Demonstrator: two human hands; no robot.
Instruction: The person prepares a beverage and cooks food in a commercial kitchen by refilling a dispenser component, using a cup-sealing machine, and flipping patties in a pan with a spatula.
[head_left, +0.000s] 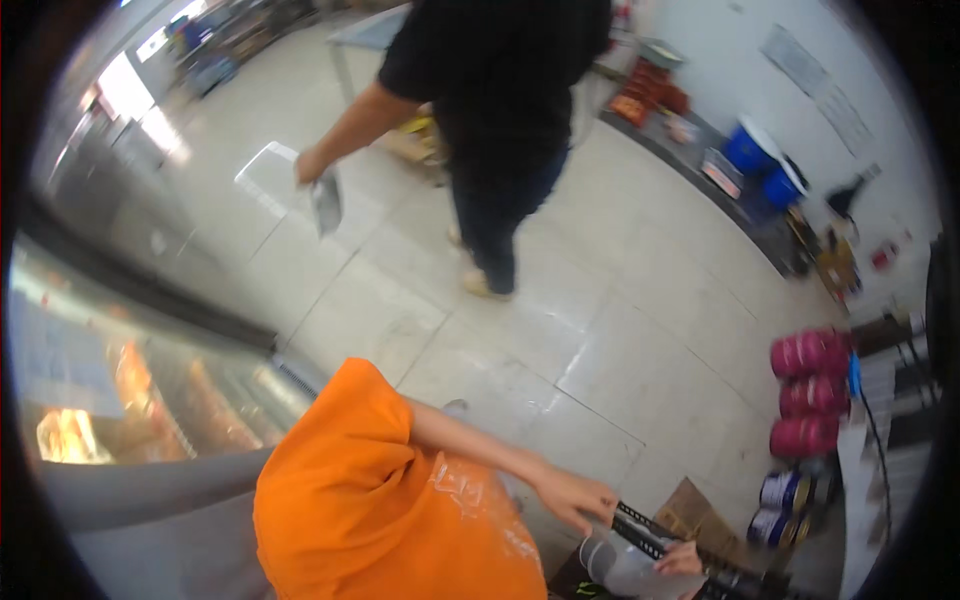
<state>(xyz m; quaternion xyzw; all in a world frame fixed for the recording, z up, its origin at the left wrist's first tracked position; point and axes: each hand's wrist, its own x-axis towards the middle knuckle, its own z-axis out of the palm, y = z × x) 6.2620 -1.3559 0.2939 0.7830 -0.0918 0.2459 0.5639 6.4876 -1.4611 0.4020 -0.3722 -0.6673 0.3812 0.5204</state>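
Note:
My left hand (576, 496) reaches across at the lower right from an orange sleeve, its fingers touching or very near the end of a black slotted strip (637, 534). Just below it is a translucent plastic container (622, 566), its round opening facing left. My right hand (679, 559) lies at the container's right part, fingers curled over it; the rest of this hand is partly hidden by the container and the picture's edge. White smears mark the front of the orange shirt (465, 487). A brown cardboard piece (694, 517) lies behind the strip.
A person in black (502, 97) stands ahead on the tiled floor, holding a grey object (327, 202). A lit glass-fronted case (150, 390) is at left. Magenta packages (810, 394) and blue tins (780, 506) are stacked at right. Blue buckets (750, 150) stand by the wall.

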